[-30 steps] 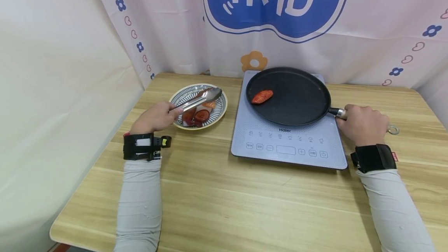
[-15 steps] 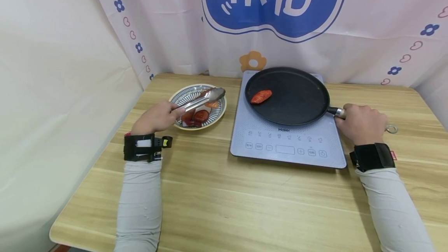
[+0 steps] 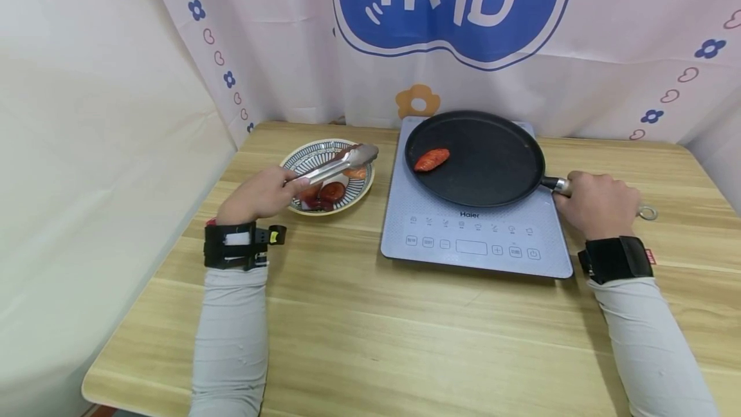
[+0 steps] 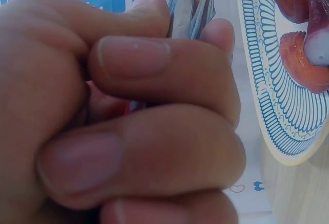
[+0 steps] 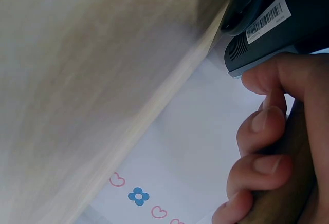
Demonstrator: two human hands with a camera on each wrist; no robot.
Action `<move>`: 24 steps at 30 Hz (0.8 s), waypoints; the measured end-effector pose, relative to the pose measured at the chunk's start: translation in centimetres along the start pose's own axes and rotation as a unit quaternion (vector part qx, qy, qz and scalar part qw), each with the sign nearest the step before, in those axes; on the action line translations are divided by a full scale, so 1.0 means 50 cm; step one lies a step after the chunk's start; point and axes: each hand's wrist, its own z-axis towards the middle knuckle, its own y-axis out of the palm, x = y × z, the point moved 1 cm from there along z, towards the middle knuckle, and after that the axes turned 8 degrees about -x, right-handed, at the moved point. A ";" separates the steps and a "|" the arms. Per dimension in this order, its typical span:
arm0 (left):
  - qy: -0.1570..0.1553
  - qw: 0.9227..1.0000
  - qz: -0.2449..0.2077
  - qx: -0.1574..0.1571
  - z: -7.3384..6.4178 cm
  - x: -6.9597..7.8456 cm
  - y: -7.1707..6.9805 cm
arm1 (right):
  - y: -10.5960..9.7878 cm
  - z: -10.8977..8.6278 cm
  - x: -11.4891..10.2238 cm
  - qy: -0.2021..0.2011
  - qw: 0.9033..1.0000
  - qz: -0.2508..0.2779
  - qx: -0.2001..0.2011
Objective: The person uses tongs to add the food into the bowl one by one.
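Observation:
In the head view my left hand (image 3: 258,194) grips metal tongs (image 3: 337,165) over a patterned plate (image 3: 296,161). On the plate lie dark red, glossy food pieces (image 3: 332,192) and an orange piece (image 3: 356,174). A brownish strip shows along the far side of the tongs; I cannot tell whether they pinch it. Curled fingers (image 4: 180,147) fill the left wrist view. My right hand (image 3: 602,204) holds the frying pan (image 3: 486,166) by its handle, whose wooden part (image 5: 282,198) shows in the right wrist view. One red, oblong, scored food piece (image 3: 431,159) sits at the pan's left side.
Under the pan is a pale induction cooker (image 3: 471,262) with a control panel facing me. The wooden table (image 3: 405,340) ends at a printed cloth (image 3: 289,50) behind, and a pale cloth wall (image 3: 104,147) stands at the left.
The tongs' tips have shifted slightly right, towards and just past the plate's right rim. My right hand and the pan stay in place; the whole head view has drifted slightly.

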 end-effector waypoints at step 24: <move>0.004 1.000 -0.013 -0.006 -0.008 0.022 -0.005 | -0.004 -0.001 -0.004 0.006 1.000 -0.002 -0.017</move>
